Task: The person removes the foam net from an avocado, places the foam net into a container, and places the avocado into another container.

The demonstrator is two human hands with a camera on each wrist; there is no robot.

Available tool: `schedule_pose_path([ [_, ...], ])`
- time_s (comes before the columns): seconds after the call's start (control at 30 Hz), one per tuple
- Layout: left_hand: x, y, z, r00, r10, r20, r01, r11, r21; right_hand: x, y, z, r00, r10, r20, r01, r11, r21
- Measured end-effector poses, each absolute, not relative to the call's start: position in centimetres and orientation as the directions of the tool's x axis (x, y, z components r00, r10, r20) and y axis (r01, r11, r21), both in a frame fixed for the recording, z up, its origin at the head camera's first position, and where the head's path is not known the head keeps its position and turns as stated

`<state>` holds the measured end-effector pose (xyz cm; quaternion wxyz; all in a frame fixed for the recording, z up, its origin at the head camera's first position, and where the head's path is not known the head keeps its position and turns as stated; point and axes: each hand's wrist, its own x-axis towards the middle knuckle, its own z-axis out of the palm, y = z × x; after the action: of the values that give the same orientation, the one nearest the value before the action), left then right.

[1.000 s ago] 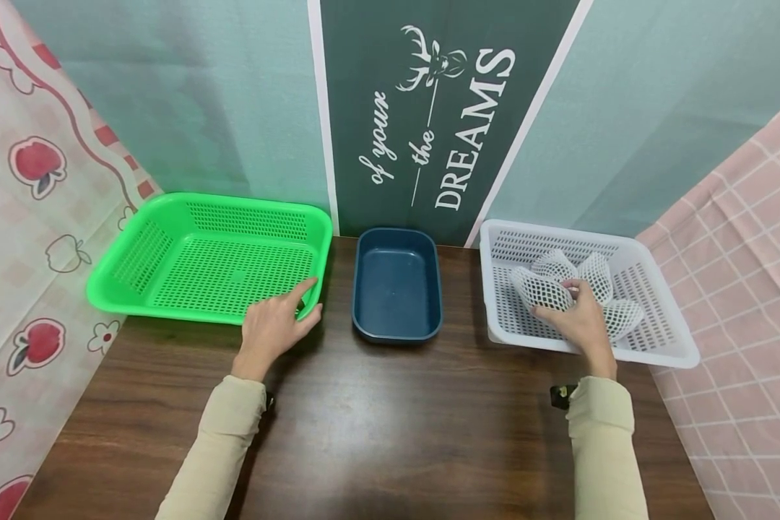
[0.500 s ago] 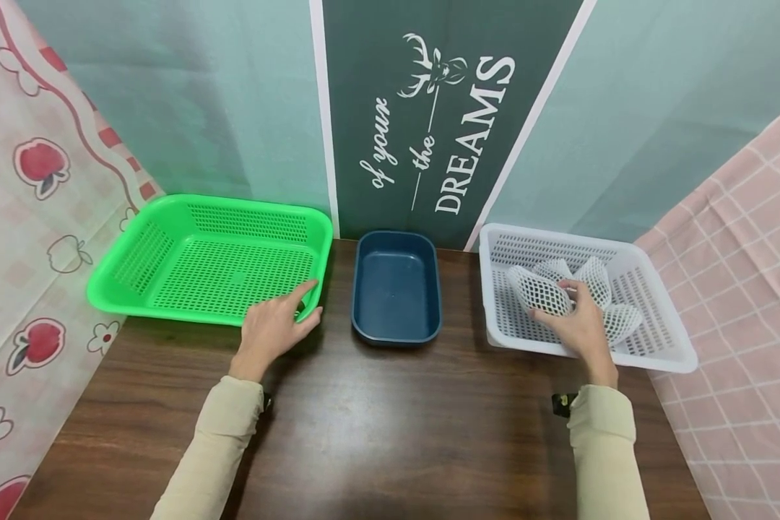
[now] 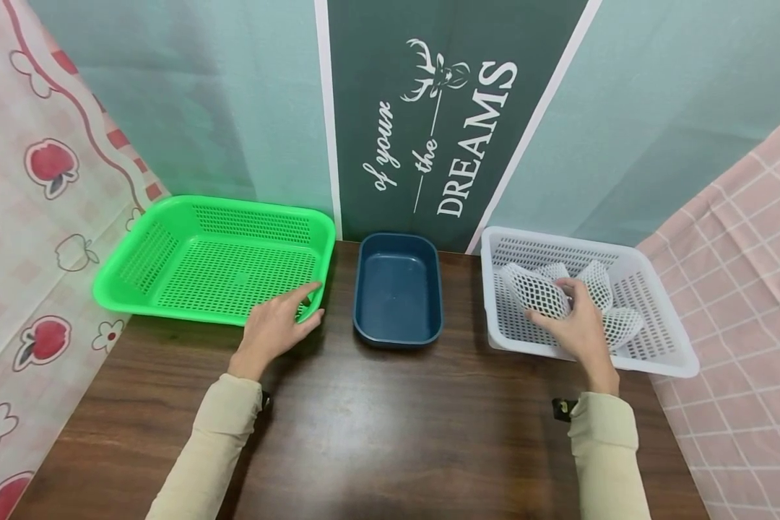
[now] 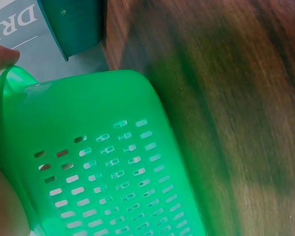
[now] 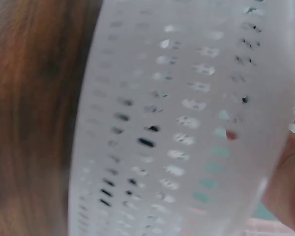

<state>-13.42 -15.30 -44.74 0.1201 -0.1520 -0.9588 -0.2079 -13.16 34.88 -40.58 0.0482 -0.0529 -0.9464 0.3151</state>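
In the head view my left hand (image 3: pixel 273 325) grips the front right corner of a green plastic basket (image 3: pixel 201 314), its thumb outside the rim. The left wrist view has the perforated green side (image 4: pixel 113 162) up close, with a fingertip at the rim. My right hand (image 3: pixel 580 325) reaches over the front rim of a white plastic basket (image 3: pixel 676 361) and holds a white foam fruit net (image 3: pixel 538 292) between thumb and fingers. Whether anything lies inside it, I cannot tell. Several similar nets lie around it, one a foam net (image 3: pixel 622 326) beside the hand.
A dark blue rectangular tub (image 3: pixel 398 334) stands between the two baskets on the brown wooden table (image 3: pixel 403 426). Printed cloth (image 3: pixel 266 108) hangs behind, with patterned cloth on both sides. The white basket's slotted wall (image 5: pixel 187 123) fills most of the right wrist view.
The held foam net has shifted slightly to the left and away from the others with my right hand. My left hand stays at the green basket's corner. The head view has tilted a little.
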Motion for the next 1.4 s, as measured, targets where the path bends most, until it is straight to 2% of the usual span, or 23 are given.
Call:
schedule_pose_path([
  [0.23, -13.4, -15.3, -44.6, -0.945, 0.245, 0.217, 0.314, 0.866, 0.388, -12.4, 33.0, -39.0, -0.981, 0.115, 0.156, -0.002, 0.800, -0.600],
  [0.63, -13.3, -15.5, -44.5, -0.926, 0.261, 0.274, 0.358, 0.837, 0.413, -10.8, 29.4, -38.0, -0.954, -0.005, 0.301, -0.183, 0.803, -0.567],
  [1.13, -13.4, -15.7, -44.5, -0.906, 0.290, 0.309, 0.405, 0.807, 0.431, -9.4, 26.3, -39.2, -0.942, -0.115, 0.315, -0.278, 0.795, -0.540],
  [1.4, -13.3, -15.7, -44.4, -0.907, 0.288, 0.307, 0.403, 0.805, 0.436, -8.9, 25.5, -40.1, -0.938, -0.160, 0.308, -0.315, 0.765, -0.562],
])
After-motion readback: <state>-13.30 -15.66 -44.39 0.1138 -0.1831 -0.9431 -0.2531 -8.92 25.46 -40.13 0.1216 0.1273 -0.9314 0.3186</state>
